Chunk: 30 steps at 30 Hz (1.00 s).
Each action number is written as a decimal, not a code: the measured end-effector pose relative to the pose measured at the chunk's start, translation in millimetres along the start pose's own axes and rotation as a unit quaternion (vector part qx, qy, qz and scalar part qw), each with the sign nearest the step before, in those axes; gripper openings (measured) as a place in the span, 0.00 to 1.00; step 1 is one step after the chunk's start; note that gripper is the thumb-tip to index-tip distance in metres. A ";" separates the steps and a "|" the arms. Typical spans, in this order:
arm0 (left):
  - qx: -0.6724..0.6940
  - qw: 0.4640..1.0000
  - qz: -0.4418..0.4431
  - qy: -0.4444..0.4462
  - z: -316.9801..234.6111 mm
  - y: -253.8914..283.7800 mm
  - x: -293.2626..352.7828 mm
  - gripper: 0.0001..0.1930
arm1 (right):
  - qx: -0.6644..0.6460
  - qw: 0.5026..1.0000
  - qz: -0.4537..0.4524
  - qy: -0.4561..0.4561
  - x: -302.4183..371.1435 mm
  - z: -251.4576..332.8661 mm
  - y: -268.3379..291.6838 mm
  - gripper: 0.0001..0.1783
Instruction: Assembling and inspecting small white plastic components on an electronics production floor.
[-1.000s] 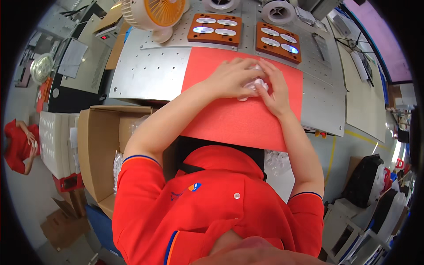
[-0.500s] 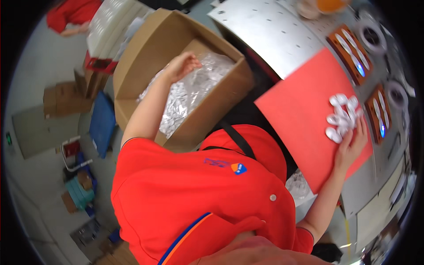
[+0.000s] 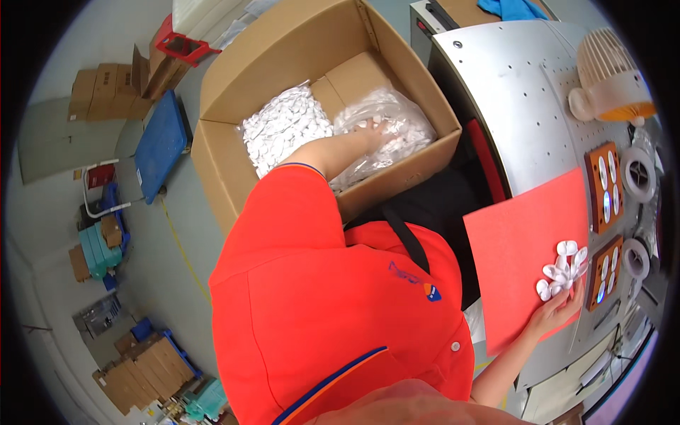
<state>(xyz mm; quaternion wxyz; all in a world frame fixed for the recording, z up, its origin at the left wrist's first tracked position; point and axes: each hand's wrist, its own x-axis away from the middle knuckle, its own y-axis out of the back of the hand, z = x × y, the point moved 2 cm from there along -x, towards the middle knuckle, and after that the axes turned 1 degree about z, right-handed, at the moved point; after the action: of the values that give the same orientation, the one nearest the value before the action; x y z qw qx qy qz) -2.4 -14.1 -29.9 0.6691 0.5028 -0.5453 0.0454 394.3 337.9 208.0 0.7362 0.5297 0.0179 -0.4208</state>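
Left hand point(image 3: 373, 134) in the carton point(image 3: 283, 49), at the clear bag point(image 3: 412, 126), spread unclear — right hand point(image 3: 556, 314) half-curled against white pieces point(image 3: 562, 273), red mat's point(image 3: 517, 248) far edge, near side bare — either hand's hold unclear.

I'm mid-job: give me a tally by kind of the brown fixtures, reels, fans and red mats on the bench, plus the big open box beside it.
Brown fixtures: 2
White reels: 2
Fan: 1
Red mat: 1
Large cardboard box: 1
Total: 7

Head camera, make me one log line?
left hand: at clear bag in cardboard box | right hand: at white pieces on red mat
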 end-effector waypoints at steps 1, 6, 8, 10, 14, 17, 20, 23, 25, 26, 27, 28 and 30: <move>0.036 0.999 0.016 -0.022 7.2 -7.9 -2.5 0.44 | -0.006 1.000 0.002 0.005 -2.5 1.6 -1.2 0.19; 0.040 0.997 0.006 -0.062 27.0 -47.3 -29.0 0.48 | 0.076 0.994 0.027 0.073 -12.5 6.3 -4.0 0.18; 0.097 0.993 -0.068 0.001 -0.3 -31.6 -25.7 0.37 | 0.091 0.994 0.027 0.060 -6.6 5.7 -0.5 0.18; 0.109 0.989 -0.100 0.010 -0.7 -36.2 -23.9 0.35 | 0.098 0.994 0.021 0.052 -6.6 5.8 -0.3 0.18; 0.268 0.933 -0.224 0.088 67.0 -89.1 -36.2 0.25 | 0.046 0.996 0.020 0.069 -17.9 7.8 -19.8 0.17; 0.161 0.965 -0.194 -0.074 5.8 -55.7 -26.0 0.15 | 0.094 0.994 0.017 0.046 -3.9 -1.4 7.9 0.17; 0.169 0.974 -0.112 -0.098 20.3 -43.5 0.6 0.15 | 0.069 0.996 0.019 0.046 -5.2 1.9 -1.6 0.17; 0.248 0.926 -0.249 -0.134 32.9 -20.8 16.6 0.14 | 0.058 0.997 0.024 0.050 -6.6 2.2 -3.2 0.17; 0.350 0.858 -0.349 -0.140 34.6 -5.4 22.5 0.16 | 0.051 0.997 0.023 0.048 -6.6 3.3 -4.1 0.17; 0.431 0.825 -0.345 -0.119 38.4 1.6 24.2 0.15 | 0.050 0.997 0.023 0.048 -7.2 4.2 -3.5 0.17; 0.509 0.786 -0.339 -0.098 39.4 8.8 28.3 0.14 | 0.050 0.997 0.023 0.047 -7.3 4.2 -3.0 0.17; 0.586 0.757 -0.280 -0.068 38.2 7.6 32.8 0.13 | 0.050 0.998 0.021 0.044 -6.8 3.5 -3.6 0.17; 0.696 0.685 -0.212 -0.042 41.8 2.5 36.7 0.14 | 0.043 0.998 0.022 0.043 -5.8 1.3 -6.4 0.16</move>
<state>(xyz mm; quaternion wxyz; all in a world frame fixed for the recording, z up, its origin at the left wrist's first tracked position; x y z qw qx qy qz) -17.7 -61.0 -4.1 0.0950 0.9274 -0.2638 0.2478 386.0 339.8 206.4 0.7203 0.5791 0.0200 -0.3813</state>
